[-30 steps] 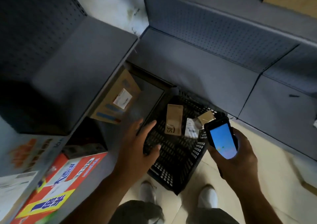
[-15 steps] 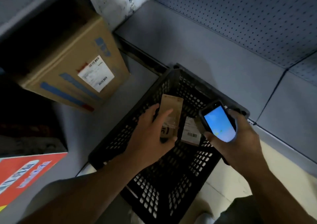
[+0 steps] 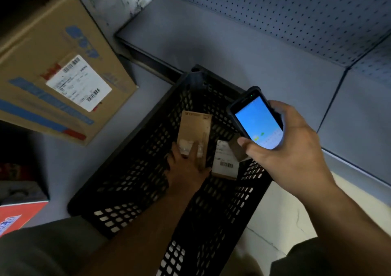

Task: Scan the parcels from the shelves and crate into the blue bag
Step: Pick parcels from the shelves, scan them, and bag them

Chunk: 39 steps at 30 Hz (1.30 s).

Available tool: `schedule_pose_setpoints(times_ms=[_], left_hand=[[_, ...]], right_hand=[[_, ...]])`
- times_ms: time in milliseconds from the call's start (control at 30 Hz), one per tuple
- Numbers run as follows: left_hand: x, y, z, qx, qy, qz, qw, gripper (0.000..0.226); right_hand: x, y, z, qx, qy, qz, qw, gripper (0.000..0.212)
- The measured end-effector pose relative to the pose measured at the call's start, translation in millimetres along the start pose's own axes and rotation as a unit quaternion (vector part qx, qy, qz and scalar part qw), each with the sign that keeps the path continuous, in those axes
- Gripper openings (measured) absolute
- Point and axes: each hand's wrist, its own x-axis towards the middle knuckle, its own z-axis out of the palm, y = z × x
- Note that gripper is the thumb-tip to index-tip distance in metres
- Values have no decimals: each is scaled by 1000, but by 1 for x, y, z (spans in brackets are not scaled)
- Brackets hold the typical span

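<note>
The crate [image 3: 131, 182] is showing black all over, its walls and floor punched in a regular lattice of small holes. The tan envelope [image 3: 195, 125] is showing plain kraft brown with faint darker print, and the small parcel [image 3: 225, 163] is wearing a white label with black barcode stripes. The scanner [image 3: 258, 121] is glowing bright blue on its screen — 1 green dot is shining on its dark casing. The cardboard box [image 3: 63, 43] is showing brown with blue bands, red marks and 1 white label. The shelf [image 3: 211, 43] is looking grey-blue, its back panel [image 3: 275, 11] dotted with rows of dark holes. The red box [image 3: 19, 212] is carrying blue and white lettering.
</note>
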Motion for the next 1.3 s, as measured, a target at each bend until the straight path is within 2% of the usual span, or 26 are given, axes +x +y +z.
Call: schedule_pose_setpoints(times_ms=[133, 267, 433, 533, 633, 700, 767, 867, 967, 1033, 1100, 1233, 1300], left_hand=[[6, -1, -8, -11, 6, 14, 1000, 96], [2, 2, -54, -6, 3, 44, 999, 97], [-46, -2, -133, -134, 17, 89, 987, 88], [-77, -15, -167, -257, 55, 108, 959, 88], [-100, -32, -181, -403, 96, 130, 901, 88], [-103, -42, -178, -448, 114, 134, 877, 88], [-95, -49, -174, -450, 126, 117, 876, 91], [-79, -46, -172, -366, 134, 120, 913, 107], [-70, -44, -159, -147, 170, 179, 958, 122], [-67, -47, -140, -10, 188, 224, 956, 126], [-65, -48, -117, 84, 173, 243, 951, 126], [-56, -44, -73, 187, 138, 271, 934, 117], [-51, -42, -55, 213, 134, 292, 923, 99]], right_hand=[[10, 12, -7, 6, 20, 8, 1000, 86], [24, 20, -20, 10, 54, 39, 998, 82], [29, 17, -32, 8, 56, 51, 997, 81], [27, 14, -35, 15, 41, 36, 998, 80], [24, 14, -34, 4, 26, 7, 1000, 79], [21, 17, -30, -8, 20, -3, 1000, 78], [19, 22, -25, -13, 15, 0, 1000, 78], [16, 23, -24, -3, 9, 12, 1000, 80], [10, 18, -22, 1, 10, 21, 1000, 82], [9, 14, -19, 10, 7, 22, 1000, 81], [7, 10, -17, 21, -2, 20, 1000, 79], [0, 3, -15, 31, -12, 14, 999, 79], [-2, 3, -13, 30, -12, 20, 999, 79]])
